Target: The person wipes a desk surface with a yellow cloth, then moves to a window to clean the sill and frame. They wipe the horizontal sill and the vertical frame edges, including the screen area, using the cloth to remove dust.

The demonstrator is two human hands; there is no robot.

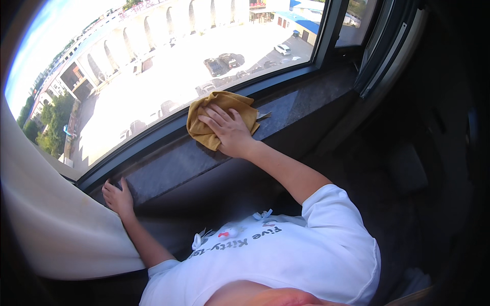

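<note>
My right hand (pixel 231 130) presses a mustard-yellow cloth (pixel 203 132) against the dark stone windowsill (pixel 168 172), its fingers spread over the folds. The cloth lies bunched next to the lower window frame (pixel 149 141), and a small pale tag or strip (pixel 264 115) sticks out at its right edge. My left hand (pixel 118 199) rests on the left end of the sill beside the light curtain (pixel 57 214). It holds nothing, and its fingers are apart.
Window glass (pixel 172 76) rises just beyond the sill, with a bright yard and parked cars far below. At the upper right is a dark-framed window section (pixel 354 26). The curtain hangs close along my left arm. The area at the right is too dark to make out.
</note>
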